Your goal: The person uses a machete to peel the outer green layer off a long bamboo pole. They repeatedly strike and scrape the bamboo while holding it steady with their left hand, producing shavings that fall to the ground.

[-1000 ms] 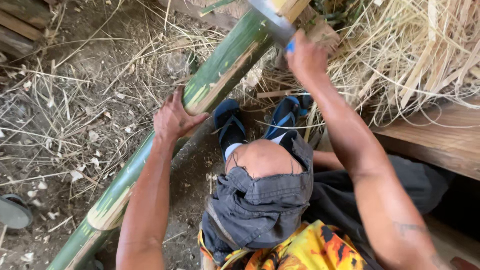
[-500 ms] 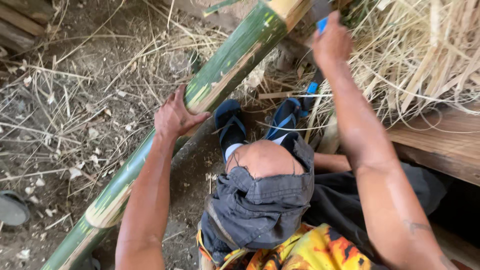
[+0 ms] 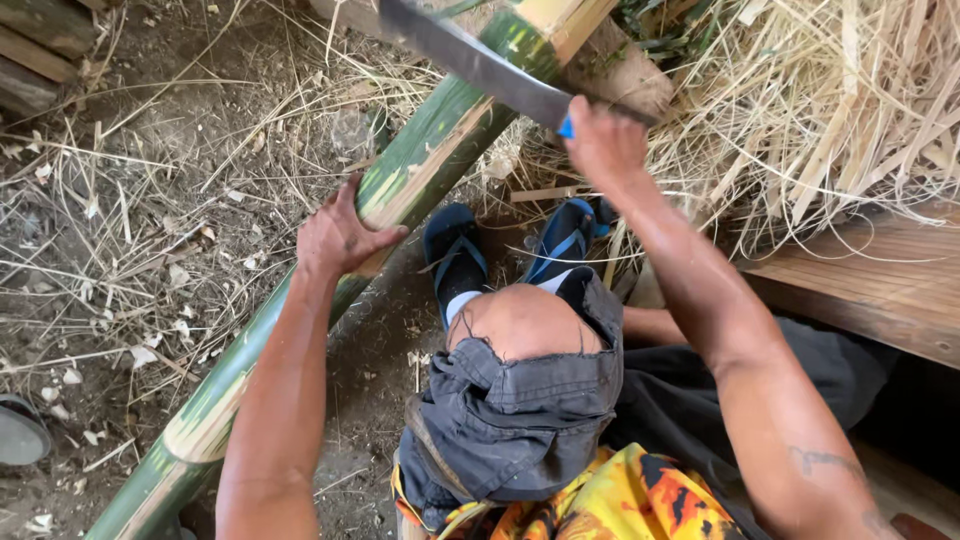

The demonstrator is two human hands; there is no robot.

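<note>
A: What is changed from the earlier views?

B: The big knife [image 3: 480,65] is now seen laid across the far end of the bamboo pole [image 3: 400,200]; half a second ago only the blue handle was in view. The right hand [image 3: 600,145] is lowered and is wrapped shut around that handle. The blade is judged to be set at the peeled yellow strip near the pole's far end, so the shaving work is judged to be under way.

A: How is the pole held?

B: It is steadied by the left hand [image 3: 340,235], which is pressed on the pole's upper face with the fingers curled over it, at the same spot as before. The pole is laid slantwise from near left to far right, its far end propped on a wood block [image 3: 625,75].

A: What is found around it?

B: Blue sandals [image 3: 510,245] are placed just right of the pole, and a bent knee [image 3: 520,320] is raised near them. Dry straw [image 3: 830,110] is heaped at far right above a wooden plank [image 3: 860,280]. A grey round object [image 3: 18,430] is lying at the left edge.

A: What stands in the way?

B: The left hand is kept on the pole, near-left of the blade; the feet are placed close beneath.
</note>
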